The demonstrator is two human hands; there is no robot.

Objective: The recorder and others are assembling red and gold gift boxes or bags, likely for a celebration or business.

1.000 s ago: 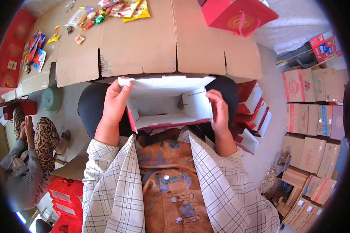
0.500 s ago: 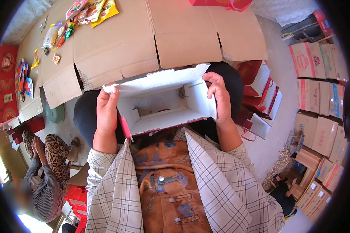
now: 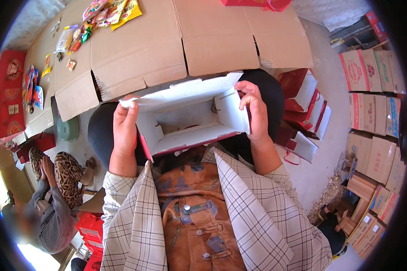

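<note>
Over my lap I hold a cardboard gift box [image 3: 187,140], white inside and dark red outside. Its bottom is open, and the floor shows through it. My left hand [image 3: 125,124] grips the left end, thumb over the white upper edge and fingers behind the wall. At the right end, my right hand [image 3: 254,108] pinches the side wall, with bent fingers near the top corner. The outer far face of the box is hidden.
A cardboard-covered table [image 3: 135,54] lies ahead, with snack packets [image 3: 117,16] at its far left. More red boxes [image 3: 300,108] stand on the floor at right, before stacked cartons [image 3: 368,108]. Another person [image 3: 54,198] sits at lower left beside red boxes [image 3: 90,226].
The view has shifted slightly, so the table and surroundings sit a little further right. My right hand and the box's right end have come slightly inward; both hands keep their hold.
</note>
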